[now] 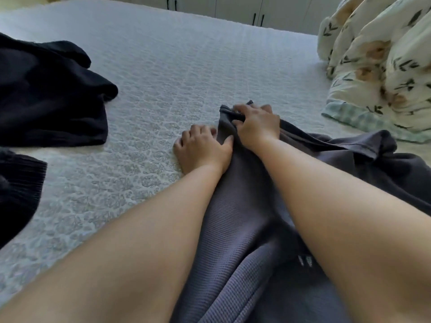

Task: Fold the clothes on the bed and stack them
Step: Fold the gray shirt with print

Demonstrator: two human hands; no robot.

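Note:
A grey-purple ribbed garment point(235, 217) lies bunched on the white quilted bed point(163, 73), running from the bottom of the view up to the middle. My right hand point(257, 125) grips its far end, fingers curled over the folded edge. My left hand point(203, 148) sits beside it on the left edge of the cloth, fingers curled down onto the bed and thumb pressed against the fabric. A black garment point(49, 94) lies spread at the left, and another black ribbed piece point(18, 190) sits below it at the left edge.
A floral duvet point(377, 66) is heaped at the right side of the bed, over a green checked sheet point(354, 120). White cupboard doors with dark handles point(257, 19) stand beyond the far edge of the bed.

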